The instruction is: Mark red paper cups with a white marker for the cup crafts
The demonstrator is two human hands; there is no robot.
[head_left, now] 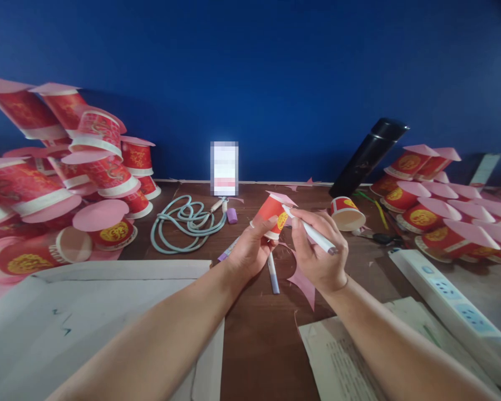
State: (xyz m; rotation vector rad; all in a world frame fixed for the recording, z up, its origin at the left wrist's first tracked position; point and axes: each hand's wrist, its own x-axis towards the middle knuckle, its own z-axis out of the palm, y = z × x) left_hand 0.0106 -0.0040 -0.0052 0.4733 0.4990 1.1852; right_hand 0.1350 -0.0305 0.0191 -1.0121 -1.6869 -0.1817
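My left hand (253, 248) is wrapped round a red paper cup (267, 210) with a gold emblem, held tilted above the table. A pink paper piece (283, 198) covers its upper end. In my right hand (323, 259) is a white marker (319, 239), its front end at the cup's side just under the pink paper; I cannot tell whether it touches. Another marker (273, 275) lies on the table below the cup, and a purple-ended one (227, 252) lies partly behind my left hand. Pink paper scraps (304, 283) lie beneath my right hand.
Stacked red cups with pink discs stand left (100, 131) and right (423, 214). A coiled cable (187, 225), purple cap (232, 215), and blurred bright screen (224, 167) sit behind. Right are a lone cup (346, 214), black flask (365, 159), power strip (446, 292), and papers (329, 356).
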